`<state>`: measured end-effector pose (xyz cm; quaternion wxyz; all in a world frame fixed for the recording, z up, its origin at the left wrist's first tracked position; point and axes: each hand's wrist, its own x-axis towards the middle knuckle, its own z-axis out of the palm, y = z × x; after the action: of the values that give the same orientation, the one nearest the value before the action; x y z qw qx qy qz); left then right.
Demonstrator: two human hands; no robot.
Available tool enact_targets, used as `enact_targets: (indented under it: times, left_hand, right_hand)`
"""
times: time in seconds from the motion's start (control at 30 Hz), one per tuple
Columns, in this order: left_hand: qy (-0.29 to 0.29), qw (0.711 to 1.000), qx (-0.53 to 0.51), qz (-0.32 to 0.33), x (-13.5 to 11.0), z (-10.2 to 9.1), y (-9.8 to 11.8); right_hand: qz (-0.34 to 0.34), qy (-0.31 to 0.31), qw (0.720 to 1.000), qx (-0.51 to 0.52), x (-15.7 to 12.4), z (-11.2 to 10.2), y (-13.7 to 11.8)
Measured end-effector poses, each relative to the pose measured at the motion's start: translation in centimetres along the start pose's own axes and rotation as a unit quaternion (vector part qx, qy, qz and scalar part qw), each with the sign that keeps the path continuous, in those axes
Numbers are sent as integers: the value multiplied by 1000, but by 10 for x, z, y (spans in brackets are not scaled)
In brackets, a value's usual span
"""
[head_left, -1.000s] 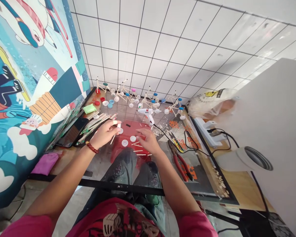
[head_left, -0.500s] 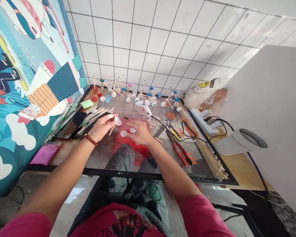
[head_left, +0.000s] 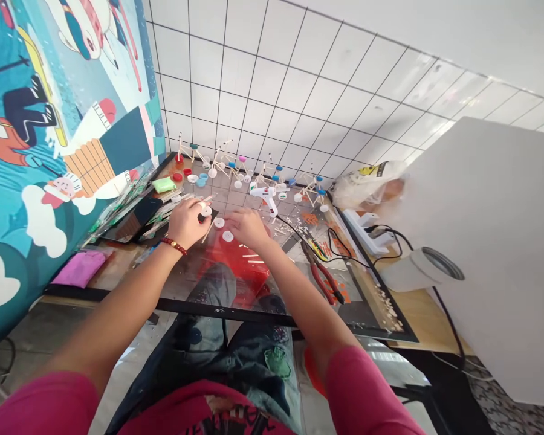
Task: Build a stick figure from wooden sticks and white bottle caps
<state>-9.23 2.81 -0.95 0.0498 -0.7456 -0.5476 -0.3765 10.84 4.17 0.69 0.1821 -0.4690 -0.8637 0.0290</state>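
Observation:
My left hand (head_left: 187, 225), with a beaded bracelet at the wrist, is closed with a round white cap (head_left: 206, 211) at its fingertips. Just right of it, two more white discs lie on the glass tabletop: one disc (head_left: 219, 222) flat, the other disc (head_left: 227, 236) nearer to me. Close beside them is my right hand (head_left: 248, 228), palm down, fingers stretched toward the left; what lies under its palm is hidden. A thin wooden stick (head_left: 208, 232) sits by my left fingers.
Several stick-and-cap models (head_left: 263, 175) stand along the back edge. A white glue gun (head_left: 266, 198) trails a black cord to the right. Red-handled pliers (head_left: 321, 275) lie right of my forearm. At left are wooden strips (head_left: 156, 220), a green packet (head_left: 164, 184) and a pink packet (head_left: 79, 269).
My left hand has drawn slightly left and turned with the white cap. The right hand has shifted left toward the discs, and a white cap formerly by its thumb is out of sight.

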Motion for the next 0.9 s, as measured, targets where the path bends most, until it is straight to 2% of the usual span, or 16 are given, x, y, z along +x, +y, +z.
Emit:
enact_targets:
  times: [0.07, 0.17, 0.23, 0.27, 0.3, 0.33, 0.37, 0.43, 0.47, 0.53, 0.6, 0.67, 0.73, 0.8, 0.9]
  left_hand:
    - [22, 1000, 19, -5, 0, 2, -4]
    - [34, 999, 25, 4, -1, 4, -7]
    - [39, 999, -3, 8, -1, 4, -8]
    - [39, 999, -27, 9, -1, 5, -8]
    - [35, 998, -53, 11, -1, 6, -7]
    - [27, 997, -77, 17, -1, 7, -6]
    - [17, 995, -92, 25, -1, 8, -4]
    - [-15, 995, -90, 50, -3, 10, -1]
    - [-38, 994, -74, 64, -4, 12, 1]
    - [-95, 991, -32, 91, -7, 15, 5]
    - [-143, 983, 5, 111, -10, 17, 10]
    - [-146, 982, 12, 120, -12, 19, 16]
    - [-101, 988, -27, 110, -14, 19, 23]
    - [-47, 990, -114, 76, -15, 17, 30]
    - [-4, 972, -233, 25, -16, 12, 39]
  right_hand:
    - [-2, -28, 1000, -1, 14, 2, -8]
    - [40, -58, 997, 19, 27, 8, -12]
    - [81, -38, 990, 112, 28, 9, -8]
    - [104, -20, 975, 198, 25, 9, -4]
    - [127, -4, 944, 304, 21, 7, 0]
    - [150, 5, 895, 420, 14, 6, 5]
    - [165, 5, 835, 525, 6, 4, 10]
    - [177, -10, 732, 658, -10, 3, 19]
    - [180, -10, 697, 694, -18, 3, 22]
    - [186, 7, 663, 725, -30, 6, 26]
    - [190, 31, 654, 731, -37, 10, 28]
    - [189, 39, 655, 731, -39, 13, 28]
    - [183, 33, 661, 727, -38, 14, 26]
    - [173, 29, 673, 719, -38, 15, 22]
    - [158, 21, 695, 701, -38, 14, 13]
